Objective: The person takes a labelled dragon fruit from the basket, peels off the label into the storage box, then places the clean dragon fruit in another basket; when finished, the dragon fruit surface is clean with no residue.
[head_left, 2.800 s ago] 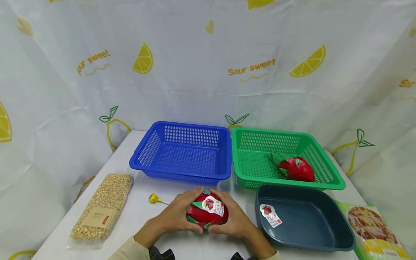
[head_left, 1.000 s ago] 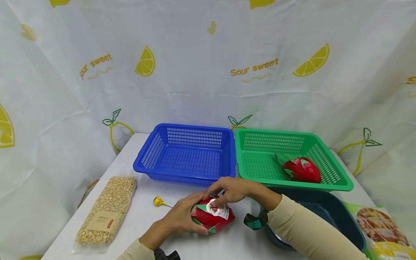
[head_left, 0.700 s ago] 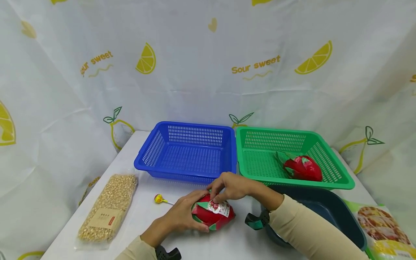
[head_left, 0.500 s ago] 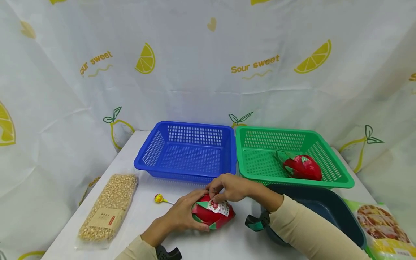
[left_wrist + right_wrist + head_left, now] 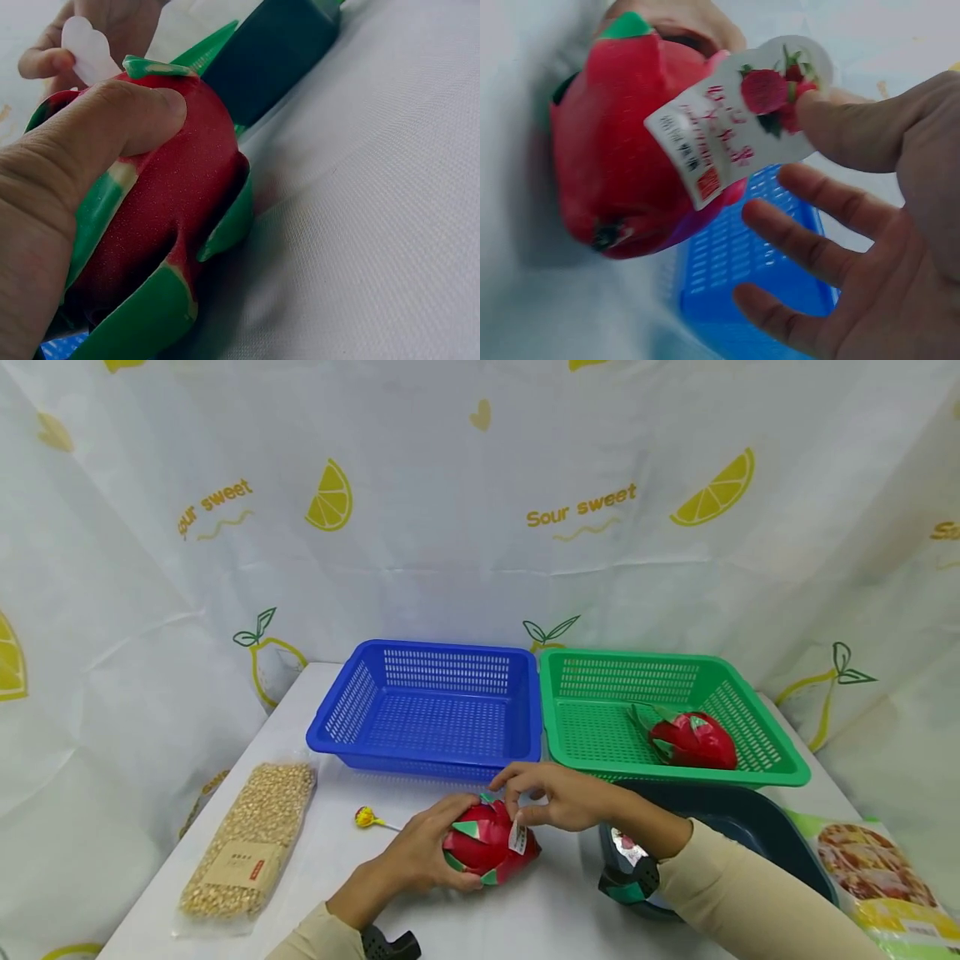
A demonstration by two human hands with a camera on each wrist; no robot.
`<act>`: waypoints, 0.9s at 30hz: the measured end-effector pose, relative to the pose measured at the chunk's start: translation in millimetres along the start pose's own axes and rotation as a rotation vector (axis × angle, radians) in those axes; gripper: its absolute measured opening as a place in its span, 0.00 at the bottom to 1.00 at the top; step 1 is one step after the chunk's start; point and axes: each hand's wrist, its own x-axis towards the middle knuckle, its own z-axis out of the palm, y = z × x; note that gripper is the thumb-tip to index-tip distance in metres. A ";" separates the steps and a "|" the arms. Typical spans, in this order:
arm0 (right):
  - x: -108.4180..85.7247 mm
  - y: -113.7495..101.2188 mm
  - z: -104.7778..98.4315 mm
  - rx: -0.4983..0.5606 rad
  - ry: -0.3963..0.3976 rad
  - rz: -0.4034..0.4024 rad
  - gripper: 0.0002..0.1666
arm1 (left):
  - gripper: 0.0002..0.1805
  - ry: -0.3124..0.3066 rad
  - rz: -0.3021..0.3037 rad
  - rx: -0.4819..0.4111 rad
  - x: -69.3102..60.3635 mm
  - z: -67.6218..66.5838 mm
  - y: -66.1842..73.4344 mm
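Observation:
A red toy-like dragon fruit point(image 5: 483, 852) with green scales rests on the white table at the front middle. My left hand point(image 5: 429, 853) grips its left side, and the left wrist view shows the thumb point(image 5: 135, 120) laid across the red skin. Between thumb and forefinger, my right hand point(image 5: 562, 795) pinches the rounded end of a white printed sticker point(image 5: 742, 112). That end stands away from the fruit, and the narrower end lies over the red skin. Whether the narrower end still adheres, I cannot tell. The right hand's other fingers are spread.
Behind are a blue basket point(image 5: 442, 760) and a green basket point(image 5: 585, 760) holding another dragon fruit point(image 5: 693, 741). A dark basin point(image 5: 795, 852) bearing a sticker point(image 5: 628, 847) stands right, beside a food packet point(image 5: 870, 877). Left lie a lollipop point(image 5: 365, 817) and a bag of kernels point(image 5: 262, 810).
The right hand has gone from holding the fruit's right side to its sticker. Since half a second ago it has pulled the sticker's rounded end up and rightward. The left hand keeps its grip.

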 end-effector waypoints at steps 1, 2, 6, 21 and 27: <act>-2.1 1.1 0.6 0.011 0.011 -0.007 0.08 | 0.50 0.001 0.001 -0.004 0.0 0.3 -0.5; -4.2 2.4 1.3 0.023 0.022 -0.018 0.07 | 0.50 0.002 0.005 -0.008 -0.1 0.5 -0.9; -13.5 6.8 2.7 0.078 0.058 -0.102 0.07 | 0.49 0.006 0.020 -0.017 0.2 1.7 -1.7; -92.6 5.3 -76.2 0.483 0.016 -0.008 0.06 | 0.51 0.037 0.031 0.045 -3.0 -0.2 -3.3; -137.6 31.9 -88.8 0.461 -0.141 0.206 0.06 | 0.50 0.050 0.063 0.035 -4.2 3.4 -4.8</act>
